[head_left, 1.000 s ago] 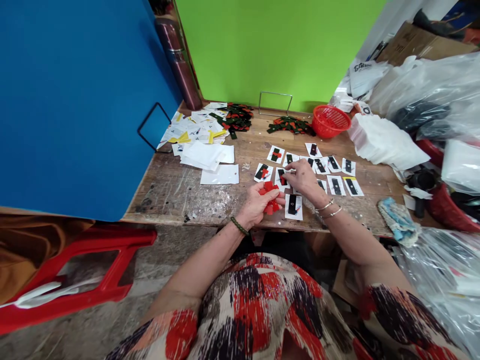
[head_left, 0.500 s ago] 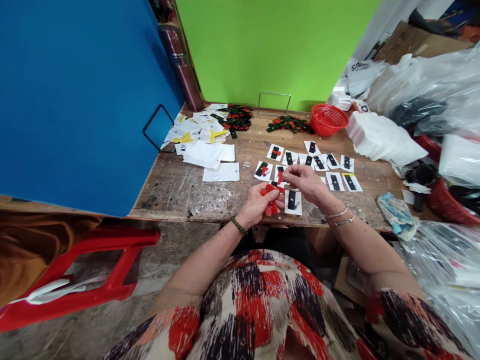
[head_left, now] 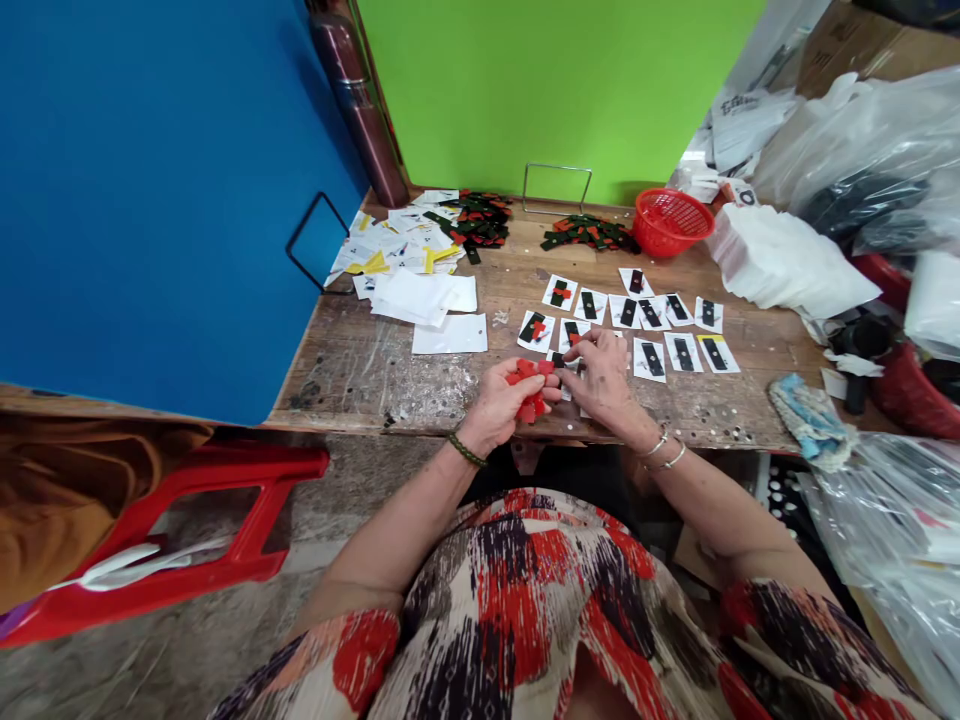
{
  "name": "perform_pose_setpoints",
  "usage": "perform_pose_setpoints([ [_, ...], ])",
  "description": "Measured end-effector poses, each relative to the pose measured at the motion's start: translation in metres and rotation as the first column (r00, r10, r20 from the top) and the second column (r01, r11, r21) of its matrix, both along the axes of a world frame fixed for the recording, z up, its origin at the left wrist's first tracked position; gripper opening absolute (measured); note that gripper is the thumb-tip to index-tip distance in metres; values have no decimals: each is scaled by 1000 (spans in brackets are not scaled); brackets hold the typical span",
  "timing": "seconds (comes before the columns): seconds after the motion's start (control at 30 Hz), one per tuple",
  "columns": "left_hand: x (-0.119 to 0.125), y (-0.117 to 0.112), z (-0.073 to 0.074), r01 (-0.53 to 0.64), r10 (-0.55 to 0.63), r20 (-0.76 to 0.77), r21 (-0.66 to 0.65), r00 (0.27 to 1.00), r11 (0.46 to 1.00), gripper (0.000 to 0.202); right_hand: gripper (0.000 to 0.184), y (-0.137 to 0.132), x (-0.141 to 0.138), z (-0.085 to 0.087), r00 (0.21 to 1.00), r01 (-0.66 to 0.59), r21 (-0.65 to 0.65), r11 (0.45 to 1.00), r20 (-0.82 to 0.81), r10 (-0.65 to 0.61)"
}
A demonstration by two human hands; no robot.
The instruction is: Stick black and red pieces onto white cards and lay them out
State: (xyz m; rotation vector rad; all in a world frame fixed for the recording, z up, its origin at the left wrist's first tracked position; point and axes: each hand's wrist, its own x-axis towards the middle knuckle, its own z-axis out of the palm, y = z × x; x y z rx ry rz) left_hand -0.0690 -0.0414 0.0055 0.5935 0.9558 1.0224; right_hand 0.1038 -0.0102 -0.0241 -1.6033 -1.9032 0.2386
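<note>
My left hand [head_left: 501,400] is curled around a small bunch of red cut pieces [head_left: 527,385] at the near edge of the wooden table [head_left: 420,370]. My right hand [head_left: 606,380] is right beside it, fingers pinched at the red pieces, over a white card near the table edge; what sits between those fingertips is too small to name. Beyond the hands lie rows of white cards with black strips [head_left: 651,358]; a few at the left, such as one card [head_left: 534,330], also carry a red piece.
A heap of white and yellow paper backings [head_left: 409,270] lies at the left. Piles of dark green and red pieces [head_left: 480,218] and a red basket [head_left: 670,222] sit at the back. Plastic bags [head_left: 795,270] crowd the right; a red stool [head_left: 187,520] stands at the left.
My right hand pulled back from the cards toward the table edge and now meets my left hand at the red pieces. The view shifted slightly.
</note>
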Motion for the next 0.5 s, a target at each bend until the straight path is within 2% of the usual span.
perform_pose_setpoints([
  [0.07,4,-1,-1,14,-14,-6,27,1000,1000,19,9,0,2,11,995,-83,-16,996,-56,82],
  [0.13,8,-1,-1,39,-37,-31,48,999,998,20,11,-2,5,23,972,-185,-109,977,-163,166],
  [0.2,14,-2,-1,65,-61,-52,63,997,996,21,16,-5,8,33,945,-246,-212,946,-269,186],
  [0.3,23,-3,0,83,-79,-66,72,995,994,22,24,-12,13,46,919,-272,-284,919,-362,160],
  [0.4,31,-4,2,100,-94,-82,75,992,992,22,22,-17,21,53,903,-299,-298,906,-396,168],
  [0.5,36,-4,4,125,-122,-59,57,991,991,25,18,-16,36,53,913,-258,-286,923,-384,136],
])
